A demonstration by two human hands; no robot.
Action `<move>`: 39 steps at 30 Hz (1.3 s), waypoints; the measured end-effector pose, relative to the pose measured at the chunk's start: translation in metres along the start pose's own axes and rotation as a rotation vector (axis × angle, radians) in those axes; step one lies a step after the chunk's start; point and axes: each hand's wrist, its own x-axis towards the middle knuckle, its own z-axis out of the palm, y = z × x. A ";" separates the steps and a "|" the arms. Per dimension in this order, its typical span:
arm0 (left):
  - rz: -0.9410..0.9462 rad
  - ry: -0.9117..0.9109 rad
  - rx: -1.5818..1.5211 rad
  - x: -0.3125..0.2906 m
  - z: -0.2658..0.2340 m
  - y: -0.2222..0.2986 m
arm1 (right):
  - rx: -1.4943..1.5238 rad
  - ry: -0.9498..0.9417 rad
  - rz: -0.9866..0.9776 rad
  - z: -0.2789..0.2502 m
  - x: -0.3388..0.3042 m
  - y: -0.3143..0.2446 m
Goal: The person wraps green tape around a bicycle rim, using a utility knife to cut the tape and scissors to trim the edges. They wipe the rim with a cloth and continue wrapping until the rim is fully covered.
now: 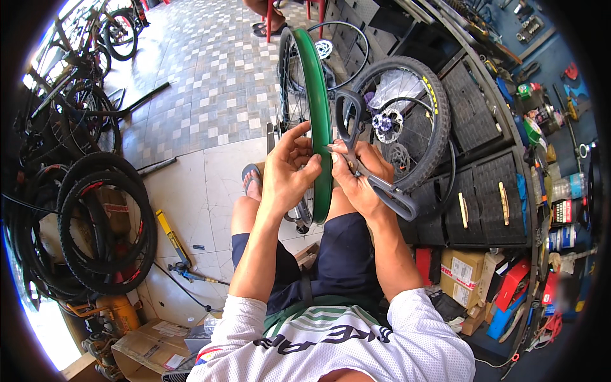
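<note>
A bicycle wheel (289, 83) stands upright in front of me, between my knees, with a green band (314, 83) around its rim. My left hand (287, 170) is at the rim's left side, thumb against the edge and fingers curled by the spokes. On the other side, my right hand (364, 175) grips a pair of grey-handled scissors (393, 196) near the middle, its handle loops spread apart. The scissors' tip and my right fingertips meet the green band. Fingers partly hide the blades.
Another wheel with a knobbly tire (439, 105) leans by black drawers (471, 105) at right. Tires (105, 219) are stacked at left, near a yellow tool (172, 237) on the floor. Cardboard boxes (153, 350) lie lower left. A person's foot (272, 27) shows at the far end.
</note>
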 end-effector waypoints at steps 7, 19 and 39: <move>-0.009 0.001 -0.020 0.000 -0.002 -0.003 | -0.009 -0.011 -0.015 0.001 0.000 -0.001; 0.003 0.022 0.019 -0.003 0.000 -0.003 | -0.153 -0.070 -0.121 -0.002 0.002 -0.003; -0.025 0.058 0.056 -0.005 0.012 -0.006 | 0.458 0.272 0.334 -0.062 -0.030 0.005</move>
